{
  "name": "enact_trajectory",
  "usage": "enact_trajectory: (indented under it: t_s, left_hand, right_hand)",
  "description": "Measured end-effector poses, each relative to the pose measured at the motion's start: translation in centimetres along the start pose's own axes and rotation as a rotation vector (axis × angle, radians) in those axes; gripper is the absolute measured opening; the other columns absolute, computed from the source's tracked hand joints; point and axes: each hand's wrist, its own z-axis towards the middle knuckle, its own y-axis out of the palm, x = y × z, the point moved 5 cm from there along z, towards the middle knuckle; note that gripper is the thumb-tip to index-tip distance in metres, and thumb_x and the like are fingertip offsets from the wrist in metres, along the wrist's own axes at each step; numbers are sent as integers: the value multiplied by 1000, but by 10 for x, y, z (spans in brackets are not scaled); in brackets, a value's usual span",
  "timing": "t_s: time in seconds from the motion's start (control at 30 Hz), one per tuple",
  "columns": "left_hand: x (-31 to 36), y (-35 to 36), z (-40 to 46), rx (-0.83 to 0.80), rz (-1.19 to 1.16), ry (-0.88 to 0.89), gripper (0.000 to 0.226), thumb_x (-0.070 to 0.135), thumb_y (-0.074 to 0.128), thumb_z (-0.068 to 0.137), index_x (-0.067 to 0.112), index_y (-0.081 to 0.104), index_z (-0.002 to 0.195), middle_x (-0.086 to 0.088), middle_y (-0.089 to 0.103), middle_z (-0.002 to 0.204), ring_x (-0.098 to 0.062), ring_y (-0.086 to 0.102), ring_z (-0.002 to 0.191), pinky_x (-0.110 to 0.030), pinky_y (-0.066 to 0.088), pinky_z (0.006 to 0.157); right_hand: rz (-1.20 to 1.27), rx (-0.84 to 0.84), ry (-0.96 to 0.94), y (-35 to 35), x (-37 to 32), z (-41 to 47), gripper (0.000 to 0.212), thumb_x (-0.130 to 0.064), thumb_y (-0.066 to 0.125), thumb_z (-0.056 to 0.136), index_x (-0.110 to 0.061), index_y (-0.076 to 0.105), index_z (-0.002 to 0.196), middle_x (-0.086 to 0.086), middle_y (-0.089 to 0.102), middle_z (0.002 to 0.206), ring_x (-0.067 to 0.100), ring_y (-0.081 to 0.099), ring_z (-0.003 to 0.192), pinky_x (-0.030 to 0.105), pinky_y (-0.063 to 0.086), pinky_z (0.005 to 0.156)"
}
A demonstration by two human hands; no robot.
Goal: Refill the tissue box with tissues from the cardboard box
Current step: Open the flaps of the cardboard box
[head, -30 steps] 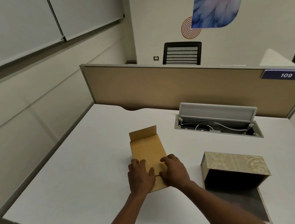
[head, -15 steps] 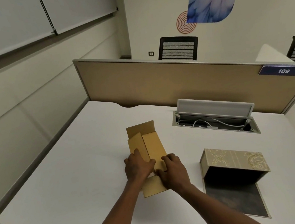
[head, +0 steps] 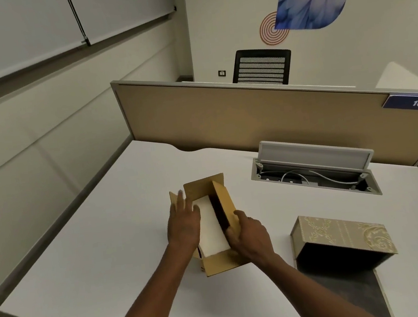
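A brown cardboard box (head: 219, 263) stands in the middle of the white desk with its top flaps spread open. A white stack of tissues (head: 211, 226) shows inside it. My left hand (head: 183, 226) lies flat, fingers apart, pressing the left flap outward. My right hand (head: 250, 235) grips the right flap and holds it upright. To the right, the beige patterned tissue box (head: 339, 234) lies tipped with its dark, empty inside facing me and its lid (head: 351, 296) flat on the desk.
A tan partition (head: 250, 116) with a blue "109" label closes the far desk edge. An open cable tray (head: 315, 171) with white wires is sunk into the desk behind the tissue box. The desk's left edge runs along a wall.
The cardboard box was shut under both hands; the flaps have since been pulled apart, left flap outward, right flap up, and the white tissues now show.
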Motion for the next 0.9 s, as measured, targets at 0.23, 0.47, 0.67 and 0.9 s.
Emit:
enact_trajectory:
  t_s: [0.23,0.47,0.67,0.9]
  left_hand:
    - [10,15,39,-150,42,154,99,22,79,81,16,19,159,-16,-4,168,-37,-5,155,-55,12,125]
    - [-14,31,62,-246,-47,96,124,67,75,73,29,-4,160,-7,-22,167,-38,-13,154,-61,10,122]
    - [-23,52,64,-448,-188,81,144,65,86,60,34,-16,158,-3,-35,162,-37,-15,154,-64,9,122]
    - [-19,67,75,-373,-420,33,97,77,43,88,34,-6,160,0,-19,168,-34,-5,156,-63,11,122]
  right_hand:
    - [301,273,57,-27,22,-1,37,-15,45,102,-26,40,137,-1,67,87,10,59,64,22,41,58]
    - [-209,243,59,-33,47,6,26,-12,70,88,-15,72,114,13,52,141,35,55,123,43,53,89]
    - [-458,-173,-368,-8,9,31,27,-16,64,95,-12,68,121,6,64,127,25,54,115,34,48,95]
    - [-30,-380,51,24,-18,64,30,-42,55,101,-13,59,95,3,59,83,16,56,77,28,45,73]
